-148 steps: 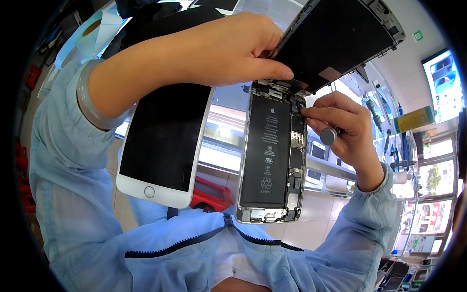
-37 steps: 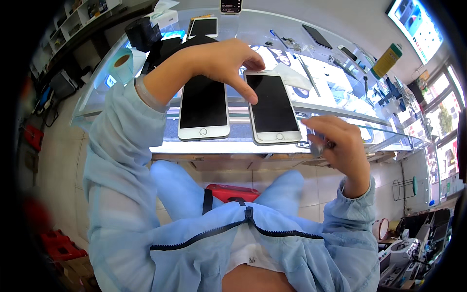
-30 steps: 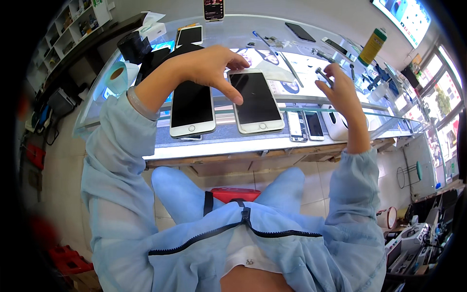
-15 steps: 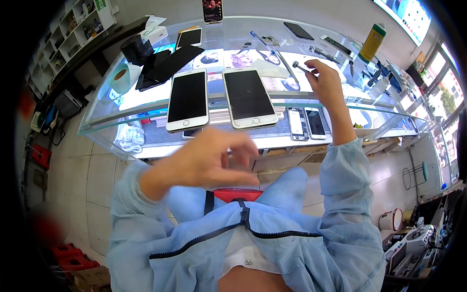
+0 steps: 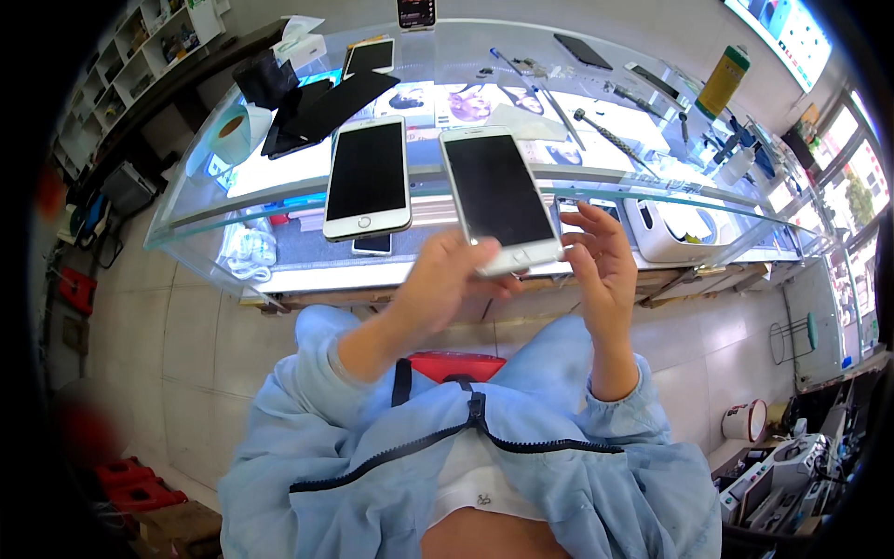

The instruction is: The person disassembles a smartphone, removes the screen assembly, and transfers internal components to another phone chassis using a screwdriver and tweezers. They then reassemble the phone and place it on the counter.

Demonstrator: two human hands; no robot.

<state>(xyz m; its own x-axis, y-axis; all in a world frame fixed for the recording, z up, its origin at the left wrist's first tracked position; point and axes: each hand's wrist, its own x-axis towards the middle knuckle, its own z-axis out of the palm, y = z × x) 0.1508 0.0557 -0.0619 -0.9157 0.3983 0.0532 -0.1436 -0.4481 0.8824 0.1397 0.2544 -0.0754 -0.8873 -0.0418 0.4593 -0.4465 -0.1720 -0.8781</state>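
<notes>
- The resting phone [image 5: 370, 172], white-framed with a black screen, lies face up on the worktop [image 5: 517, 45] and has stayed in place.
- To the right of the resting phone, the similar held phone [image 5: 503, 191] has shifted: half a second ago it lay flat with no hand on it, but now its near end reaches closer to the wearer than the resting phone's does.
- The left hand [image 5: 442, 289] has come to the held phone and grips its near left corner, thumb over the front; the fingers underneath are partly hidden.
- The right hand [image 5: 601, 270] has let go of the slim screwdriver [image 5: 615, 140], which now lies on the worktop well to the right of the resting phone.
- The right hand's fingers are parted and hold nothing visible; whether they touch the held phone's near right corner, I cannot tell.
- In my judgement, this frees both hands for handling the held phone.
</notes>
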